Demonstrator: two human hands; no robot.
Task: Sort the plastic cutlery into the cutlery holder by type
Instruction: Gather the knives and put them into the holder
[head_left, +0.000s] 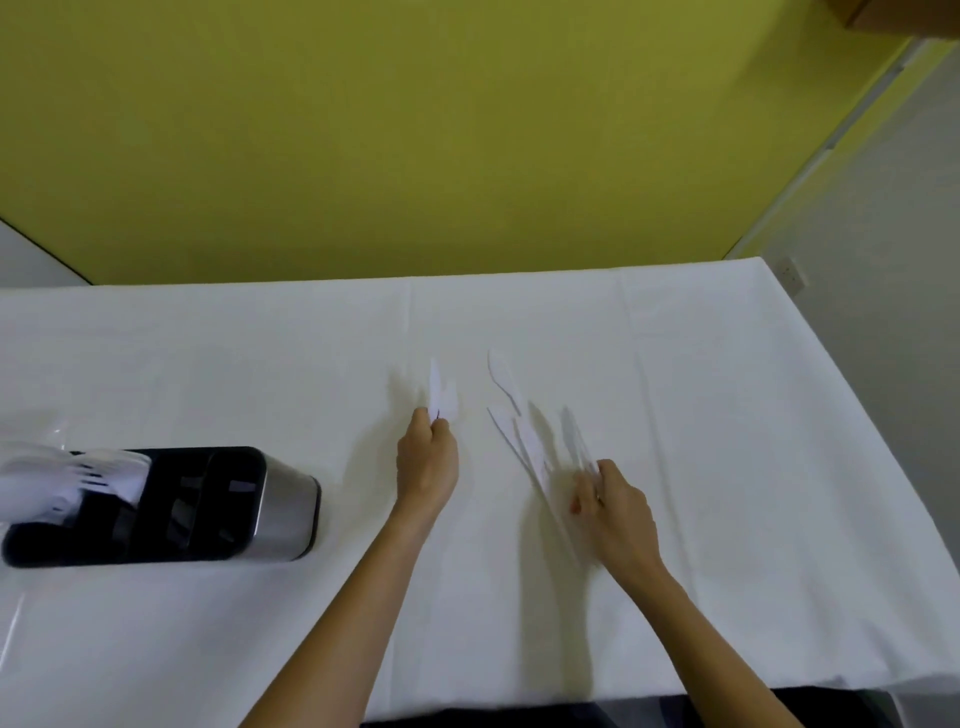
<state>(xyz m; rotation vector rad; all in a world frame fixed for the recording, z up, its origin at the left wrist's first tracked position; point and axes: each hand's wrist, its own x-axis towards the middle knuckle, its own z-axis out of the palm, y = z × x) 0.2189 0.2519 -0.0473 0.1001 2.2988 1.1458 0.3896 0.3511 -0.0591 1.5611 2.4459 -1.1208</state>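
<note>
My left hand (427, 460) pinches white plastic cutlery (440, 393) at mid table; the pieces stick up away from me and their type is too blurred to tell. My right hand (613, 506) grips a fanned bunch of white plastic cutlery (530, 447) that points up and to the left. One white piece, which looks like a spoon (503, 375), lies on the cloth between and beyond both hands. The black and steel cutlery holder (283, 504) stands at the left, with several white forks (67, 475) in its leftmost compartment.
A white cloth covers the table (727, 415). A yellow wall runs behind the table's far edge. The table's right edge drops to a grey floor. Clear plastic wrap lies at the far left by the holder.
</note>
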